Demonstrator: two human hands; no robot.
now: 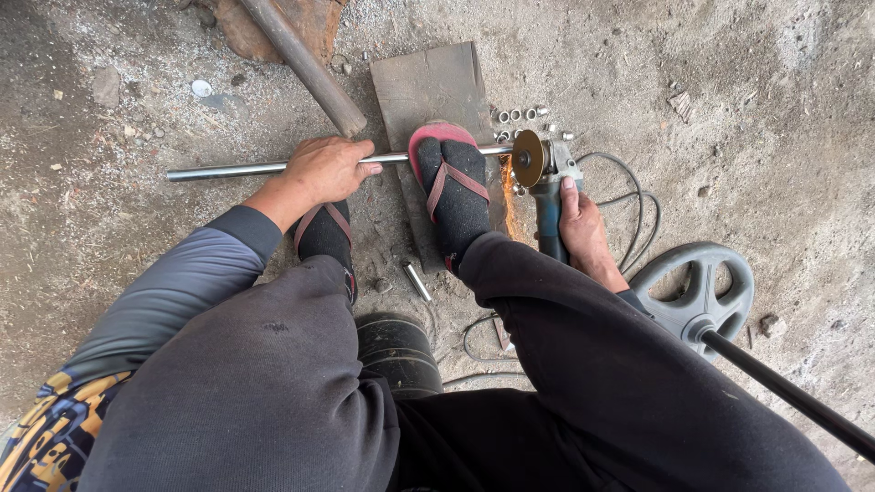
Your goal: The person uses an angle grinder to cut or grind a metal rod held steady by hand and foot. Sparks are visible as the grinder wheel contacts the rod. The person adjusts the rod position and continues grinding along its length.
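- At the far left I see the free end of a long steel rod [237, 168] lying across the dirt floor [109, 246], running rightward toward the cut
- My left hand [324, 169] is curled down over the rod, fingers wrapped on it, pressing it to the ground; I judge this grip is there to stop it rolling or chattering
- Just below that hand sits my left foot [326, 235] in a dark sock and red-strapped sandal, planted on the floor beside the rod
- Above, a thick rusty pipe [305, 66] lies slanted, apart from the work
- In the middle, my right foot [451, 187] stands on the rod where it crosses a flat board [428, 82]; the board lifts the rod off the dirt and the foot clamps it close to the cut
- Just right of the foot, the disc of the angle grinder [540, 169] meets the rod's end, with orange sparks [508, 196] streaming down toward me
- Beside the disc, a cluster of small cut rings [521, 115] lies on the ground next to the board
- My right hand [576, 219] is closed round the grinder's body, thumb up near the head, steadying it
- The power cord [629, 196] loops away to the right, clear of the disc
- Far right, a grey spoked wheel [697, 287] on a black bar rests on the floor, well apart
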